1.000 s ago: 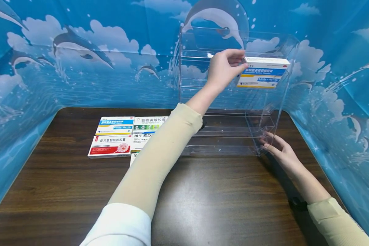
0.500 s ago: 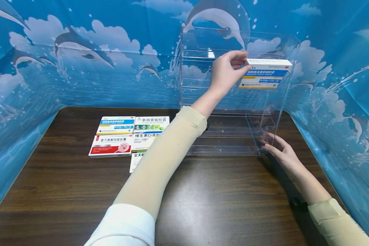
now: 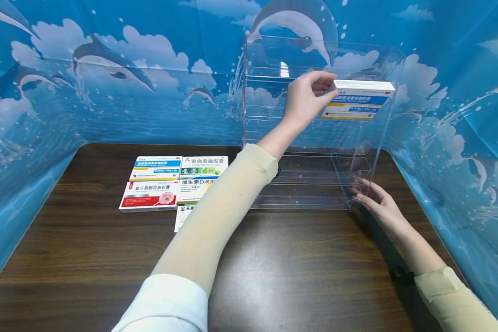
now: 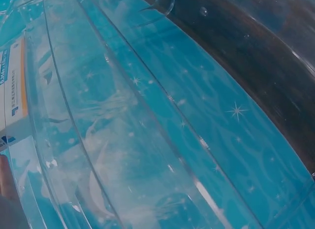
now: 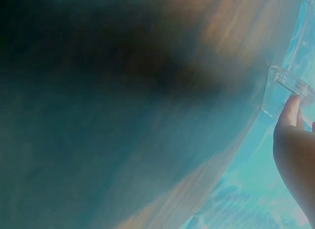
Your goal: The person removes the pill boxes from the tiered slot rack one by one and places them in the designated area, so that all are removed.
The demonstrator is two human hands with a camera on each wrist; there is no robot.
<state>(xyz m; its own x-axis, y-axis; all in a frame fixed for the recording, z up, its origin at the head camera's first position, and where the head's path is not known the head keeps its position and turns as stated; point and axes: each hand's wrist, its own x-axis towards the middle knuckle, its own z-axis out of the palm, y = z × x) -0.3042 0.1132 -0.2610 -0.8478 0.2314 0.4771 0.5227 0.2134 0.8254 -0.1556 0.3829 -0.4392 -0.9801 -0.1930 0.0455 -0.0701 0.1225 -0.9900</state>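
A clear plastic tiered rack (image 3: 303,203) stands at the back right of the table. At its upper right, my left hand (image 3: 305,99) pinches the left end of a white, blue and yellow medicine box (image 3: 357,105) between thumb and fingers. The box leans upright with its printed face toward me; in the left wrist view part of the medicine box (image 4: 14,86) shows behind the clear plastic. My right hand (image 3: 379,207) grips the rack's lower right front corner, thumb in front. In the right wrist view the thumb of my right hand (image 5: 295,145) touches that corner.
Left of the rack several medicine boxes lie flat: a blue-and-yellow box (image 3: 155,168), a red-and-white box (image 3: 149,196), a green-striped box (image 3: 203,165) and others partly under my left sleeve (image 3: 216,216). A dolphin-print curtain (image 3: 128,106) surrounds the dark wooden table (image 3: 87,267).
The medicine box and my left hand have shifted slightly right and down against the rack. My right hand has stayed at the rack's corner.
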